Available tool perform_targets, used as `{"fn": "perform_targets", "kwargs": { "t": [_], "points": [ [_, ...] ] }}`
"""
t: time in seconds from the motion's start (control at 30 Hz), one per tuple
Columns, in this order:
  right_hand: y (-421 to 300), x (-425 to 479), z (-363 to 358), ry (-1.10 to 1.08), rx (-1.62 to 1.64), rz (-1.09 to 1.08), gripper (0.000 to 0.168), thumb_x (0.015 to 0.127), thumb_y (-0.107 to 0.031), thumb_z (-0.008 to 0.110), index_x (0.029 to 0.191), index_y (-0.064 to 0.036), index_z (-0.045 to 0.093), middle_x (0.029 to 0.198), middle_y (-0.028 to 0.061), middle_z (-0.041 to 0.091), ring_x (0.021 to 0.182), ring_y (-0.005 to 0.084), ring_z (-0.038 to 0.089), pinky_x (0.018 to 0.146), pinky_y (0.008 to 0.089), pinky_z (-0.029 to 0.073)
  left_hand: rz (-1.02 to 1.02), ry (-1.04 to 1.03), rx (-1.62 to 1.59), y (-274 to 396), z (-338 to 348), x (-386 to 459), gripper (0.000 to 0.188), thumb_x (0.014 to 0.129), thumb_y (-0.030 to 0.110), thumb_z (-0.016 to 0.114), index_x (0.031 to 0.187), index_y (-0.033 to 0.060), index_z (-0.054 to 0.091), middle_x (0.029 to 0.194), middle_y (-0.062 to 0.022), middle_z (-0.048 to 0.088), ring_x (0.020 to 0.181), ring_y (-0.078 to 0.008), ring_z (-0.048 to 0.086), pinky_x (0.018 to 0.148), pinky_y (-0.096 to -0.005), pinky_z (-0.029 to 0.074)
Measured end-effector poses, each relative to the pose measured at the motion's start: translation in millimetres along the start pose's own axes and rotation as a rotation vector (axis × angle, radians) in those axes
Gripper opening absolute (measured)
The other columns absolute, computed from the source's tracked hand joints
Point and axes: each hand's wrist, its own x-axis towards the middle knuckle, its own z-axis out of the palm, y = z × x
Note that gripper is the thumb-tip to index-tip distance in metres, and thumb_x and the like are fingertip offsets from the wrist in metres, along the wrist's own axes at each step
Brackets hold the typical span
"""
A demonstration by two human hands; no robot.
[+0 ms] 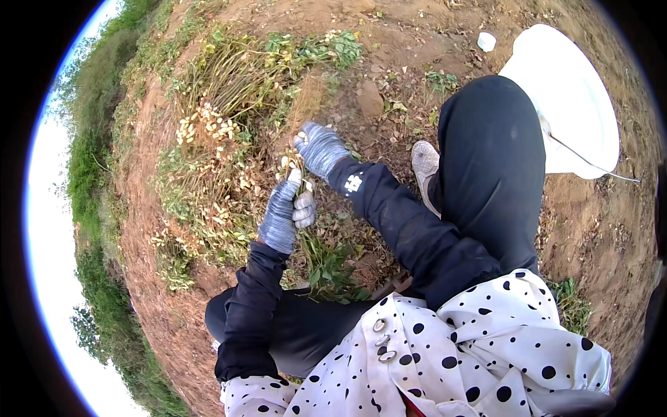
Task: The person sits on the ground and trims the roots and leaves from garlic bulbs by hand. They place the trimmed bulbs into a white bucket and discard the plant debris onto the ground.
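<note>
My left hand (286, 211), in a grey-blue knit glove with pale fingers, grips the stems of a peanut plant (333, 268). Its green leaves hang toward my lap, and several pale peanut pods (287, 160) show just beyond my thumb. Close above, my right hand (321, 148), gloved alike, has its fingers curled at the pod-and-root end. Thin brown roots (308, 99) fan out past it. What exactly lies under the right fingers is partly hidden. To the left of both hands spreads a heap of pulled peanut plants (224, 88) with clusters of pods (206, 125).
A large white bucket (557, 99) with a wire handle (589, 156) is on the soil beyond my right knee. Near it lies a small white container (486, 41). A flat stone (370, 98) rests past my right hand. Green bushes (94, 172) line the left side.
</note>
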Motion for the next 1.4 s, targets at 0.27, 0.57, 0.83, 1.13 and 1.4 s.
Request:
{"fn": "perform_targets", "kwargs": {
  "t": [0.27, 0.57, 0.83, 1.13, 1.4],
  "points": [
    [73, 13, -19, -0.157, 1.372, 0.484, 0.024, 0.089, -0.025, 0.058, 0.104, -0.006, 0.053, 0.070, 0.0037, 0.056, 0.053, 0.0138, 0.050, 0.041, 0.0266, 0.038, 0.109, -0.030, 0.018, 13, 14, -22, 0.035, 0.096, 0.040, 0.043, 0.099, 0.0082, 0.058, 0.055, 0.0079, 0.039, 0.037, -0.0039, 0.029, 0.036, -0.0204, 0.028],
    [20, -31, -39, -0.498, 1.683, 0.325, 0.024, 0.092, -0.025, 0.053, 0.090, -0.002, 0.057, 0.076, 0.0078, 0.060, 0.054, 0.0091, 0.055, 0.033, 0.0147, 0.037, 0.197, -0.290, -0.307, 35, -18, -36, 0.039, 0.097, 0.038, 0.040, 0.107, 0.0056, 0.060, 0.053, 0.0060, 0.041, 0.036, -0.0042, 0.033, 0.035, -0.0209, 0.032],
    [-15, -43, -36, -0.651, 1.358, 0.172, 0.029, 0.088, -0.033, 0.060, 0.097, -0.005, 0.059, 0.083, 0.0045, 0.061, 0.065, 0.0070, 0.058, 0.040, 0.0153, 0.040, 0.188, -0.223, -0.215, 34, -9, -33, 0.036, 0.097, 0.040, 0.039, 0.097, 0.0066, 0.053, 0.056, 0.0052, 0.041, 0.037, -0.0050, 0.032, 0.036, -0.0216, 0.030],
    [-40, -37, -49, -0.644, 0.747, -0.011, 0.028, 0.088, -0.035, 0.059, 0.087, -0.007, 0.060, 0.063, -0.0014, 0.056, 0.051, 0.0059, 0.053, 0.042, 0.0198, 0.040, 0.233, 0.005, 0.020, 35, -11, -30, 0.030, 0.096, 0.039, 0.044, 0.088, 0.0110, 0.053, 0.055, 0.0054, 0.042, 0.038, -0.0048, 0.032, 0.036, -0.0211, 0.028],
    [-76, -101, -89, -0.764, 0.317, -0.180, 0.025, 0.088, -0.030, 0.059, 0.080, -0.006, 0.060, 0.063, 0.0014, 0.057, 0.057, 0.0095, 0.055, 0.051, 0.0252, 0.044, 0.416, 0.343, 0.002, 51, -34, -10, 0.025, 0.094, 0.036, 0.050, 0.083, 0.0133, 0.050, 0.059, 0.0084, 0.038, 0.043, -0.0039, 0.030, 0.039, -0.0209, 0.026]
  ]
}}
